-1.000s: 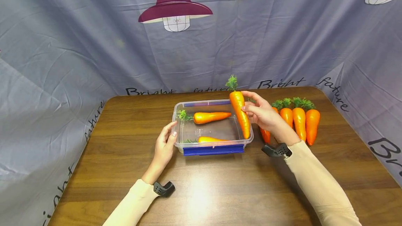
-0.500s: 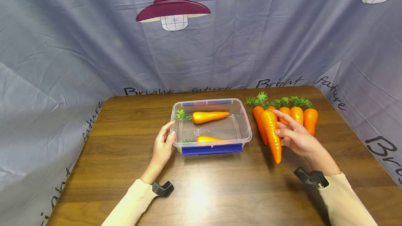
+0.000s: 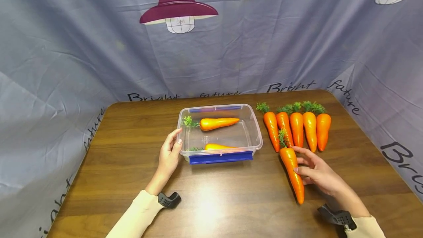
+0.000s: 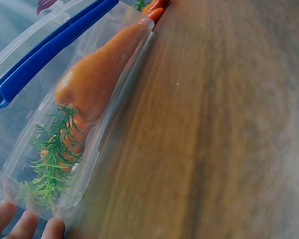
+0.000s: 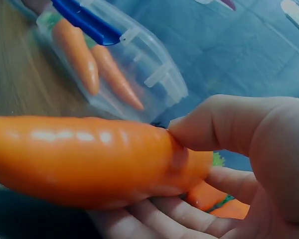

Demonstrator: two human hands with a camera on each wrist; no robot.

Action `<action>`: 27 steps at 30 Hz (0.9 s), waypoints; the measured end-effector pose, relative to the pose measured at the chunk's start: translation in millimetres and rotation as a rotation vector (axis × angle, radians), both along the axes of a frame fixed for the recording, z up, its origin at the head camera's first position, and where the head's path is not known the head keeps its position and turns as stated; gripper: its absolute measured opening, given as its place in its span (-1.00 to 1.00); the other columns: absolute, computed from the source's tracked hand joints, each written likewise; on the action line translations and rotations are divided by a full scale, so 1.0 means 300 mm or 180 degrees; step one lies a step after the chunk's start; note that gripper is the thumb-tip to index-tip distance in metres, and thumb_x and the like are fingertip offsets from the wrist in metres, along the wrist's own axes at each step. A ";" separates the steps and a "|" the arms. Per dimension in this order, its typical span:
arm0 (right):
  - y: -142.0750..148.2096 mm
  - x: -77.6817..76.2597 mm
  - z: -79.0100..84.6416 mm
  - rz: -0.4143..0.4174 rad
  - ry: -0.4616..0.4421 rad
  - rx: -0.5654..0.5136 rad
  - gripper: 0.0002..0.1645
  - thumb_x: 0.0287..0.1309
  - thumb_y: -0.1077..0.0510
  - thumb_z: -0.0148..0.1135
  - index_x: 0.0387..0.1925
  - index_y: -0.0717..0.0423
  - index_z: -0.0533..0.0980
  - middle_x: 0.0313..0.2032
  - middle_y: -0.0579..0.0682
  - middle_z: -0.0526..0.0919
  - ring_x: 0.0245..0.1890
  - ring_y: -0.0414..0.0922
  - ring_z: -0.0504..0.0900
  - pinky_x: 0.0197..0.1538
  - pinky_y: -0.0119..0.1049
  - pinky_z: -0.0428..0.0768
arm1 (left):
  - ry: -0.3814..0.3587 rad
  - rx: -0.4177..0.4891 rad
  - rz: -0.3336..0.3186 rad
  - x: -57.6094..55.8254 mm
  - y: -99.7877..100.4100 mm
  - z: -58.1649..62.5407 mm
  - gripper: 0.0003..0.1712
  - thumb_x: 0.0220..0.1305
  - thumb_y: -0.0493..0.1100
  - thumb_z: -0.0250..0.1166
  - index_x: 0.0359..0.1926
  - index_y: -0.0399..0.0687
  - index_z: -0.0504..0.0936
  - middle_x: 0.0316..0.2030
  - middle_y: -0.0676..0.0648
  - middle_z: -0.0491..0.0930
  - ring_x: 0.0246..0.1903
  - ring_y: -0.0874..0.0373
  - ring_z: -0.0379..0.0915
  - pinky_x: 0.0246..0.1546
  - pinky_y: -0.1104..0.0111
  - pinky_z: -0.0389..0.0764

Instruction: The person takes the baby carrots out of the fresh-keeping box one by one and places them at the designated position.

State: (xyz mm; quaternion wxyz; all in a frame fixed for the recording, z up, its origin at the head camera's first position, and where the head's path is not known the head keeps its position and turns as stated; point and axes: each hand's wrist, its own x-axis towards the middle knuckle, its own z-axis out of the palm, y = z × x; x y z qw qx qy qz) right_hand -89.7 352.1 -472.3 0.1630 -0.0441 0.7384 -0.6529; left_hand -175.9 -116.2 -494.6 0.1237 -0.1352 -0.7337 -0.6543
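My right hand [image 3: 315, 173] holds a large orange carrot [image 3: 292, 173] with a green leafy top, thumb on one side and fingers on the other. It is in front of the carrot row, low over the table, its tip pointing toward the near side. In the right wrist view the carrot [image 5: 89, 159] fills the lower left. My left hand [image 3: 169, 153] rests at the left end of a clear plastic container [image 3: 259, 135], its fingertips [image 4: 52, 229] against the outer wall. Inside the container lie two carrots, one at the back [image 3: 218, 123] and one along the front [image 3: 219, 147].
Several carrots [image 3: 310, 129] lie side by side at the right, leafy tops toward the back. Blue clips [image 3: 221, 158] run along the container's long sides. The brown wooden table [image 3: 138, 127] ends at a grey printed curtain [image 3: 248, 58].
My right hand has moved right and toward the near side, taking the carrot from over the container's right end to in front of the row. My left hand has stayed at the container.
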 end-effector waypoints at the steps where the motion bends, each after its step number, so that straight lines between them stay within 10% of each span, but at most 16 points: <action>1: -0.001 0.003 0.001 -0.0045 -0.0007 0.0058 -0.26 0.36 0.37 0.12 0.35 -0.41 0.26 -0.06 -0.33 0.63 -0.23 -0.20 0.70 -0.32 -0.13 0.74 | 0.0005 -0.0001 0.0000 0.000 0.000 -0.002 -0.54 0.46 -0.37 0.02 0.32 -0.41 0.40 0.18 -0.48 0.45 -0.22 0.27 0.46 -0.29 0.58 0.45; 27: -0.021 0.001 -0.006 -0.0675 0.0235 0.0458 -0.40 0.30 0.37 0.23 0.27 -0.14 0.37 -0.20 -0.39 0.65 -0.28 -0.33 0.70 -0.40 -0.23 0.73 | 0.0065 -0.0070 0.0034 0.000 0.002 -0.005 -0.54 0.47 -0.35 0.03 0.33 -0.37 0.41 0.27 -0.49 0.43 -0.11 0.21 0.49 -0.23 0.58 0.47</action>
